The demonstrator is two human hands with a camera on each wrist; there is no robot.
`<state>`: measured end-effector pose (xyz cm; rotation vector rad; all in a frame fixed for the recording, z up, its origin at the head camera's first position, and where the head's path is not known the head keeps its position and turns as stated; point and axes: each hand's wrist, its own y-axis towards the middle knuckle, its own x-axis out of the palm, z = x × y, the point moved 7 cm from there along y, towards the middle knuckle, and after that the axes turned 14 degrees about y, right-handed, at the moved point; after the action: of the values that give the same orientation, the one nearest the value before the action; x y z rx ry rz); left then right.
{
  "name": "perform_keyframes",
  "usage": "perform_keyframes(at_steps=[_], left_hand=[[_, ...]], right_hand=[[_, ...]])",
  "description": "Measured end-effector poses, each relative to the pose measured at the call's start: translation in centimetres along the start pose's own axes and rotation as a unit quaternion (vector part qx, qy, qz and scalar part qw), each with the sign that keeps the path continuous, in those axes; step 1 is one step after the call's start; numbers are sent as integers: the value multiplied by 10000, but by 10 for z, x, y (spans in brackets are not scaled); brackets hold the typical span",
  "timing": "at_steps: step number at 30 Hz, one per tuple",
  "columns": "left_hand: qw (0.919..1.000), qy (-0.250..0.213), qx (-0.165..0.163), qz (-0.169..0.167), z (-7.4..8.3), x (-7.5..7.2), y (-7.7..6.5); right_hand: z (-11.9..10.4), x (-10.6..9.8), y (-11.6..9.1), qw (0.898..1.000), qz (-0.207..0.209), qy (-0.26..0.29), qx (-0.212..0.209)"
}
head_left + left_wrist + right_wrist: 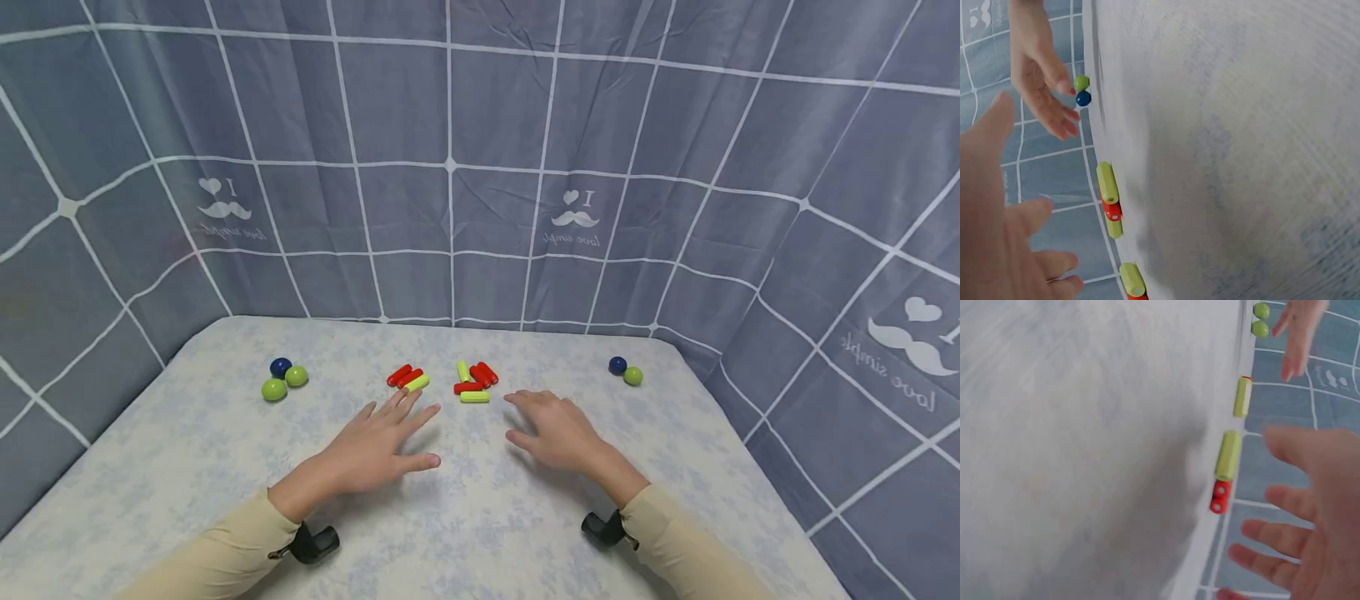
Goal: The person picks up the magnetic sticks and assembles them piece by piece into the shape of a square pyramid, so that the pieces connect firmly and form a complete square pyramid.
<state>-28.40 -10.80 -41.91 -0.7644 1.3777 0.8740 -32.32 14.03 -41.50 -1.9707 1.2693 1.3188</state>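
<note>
Fingers spread, my left hand point(375, 450) hovers over the table with nothing in it. Its fingertips reach close to a small yellow-green stick point(417, 382), which lies beside two red sticks point(405, 376). My right hand point(558, 433) is likewise empty, fingers extended and slightly bent, to the right of the middle cluster. That cluster has several short sticks: a yellow-green stick point(475, 397) in front, a red stick point(468, 387) right behind it, and more red and yellow-green ones further back. In the right wrist view, small holes show in the ends of the red sticks point(1220, 497).
On the left stand a dark blue ball point(281, 367) and two green balls point(274, 389). A second blue ball point(617, 365) touches a green ball point(633, 376) at the right. A patterned cloth covers the table point(465, 517); a grey-blue gridded curtain point(405, 208) surrounds its back and sides.
</note>
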Motion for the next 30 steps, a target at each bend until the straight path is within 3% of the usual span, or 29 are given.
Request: perform_keyframes(at_steps=[4,8,14,22,30], left_hand=[[9985,-44,-124,533,-1,-3,3],[9962,-283,-359,740,-5,-3,3],[9911,-927,-663,682,-12,2,5],[9842,-1606,-533,527,-17,10,12],[9608,-2625,-888,-17,-29,23,12]], right_hand=[[7,7,11,9943,137,1035,194],[12,16,26,9814,115,1888,330],[20,23,46,9595,149,2769,505],[29,32,64,9351,347,3433,806],[39,35,71,9177,630,3719,1248]])
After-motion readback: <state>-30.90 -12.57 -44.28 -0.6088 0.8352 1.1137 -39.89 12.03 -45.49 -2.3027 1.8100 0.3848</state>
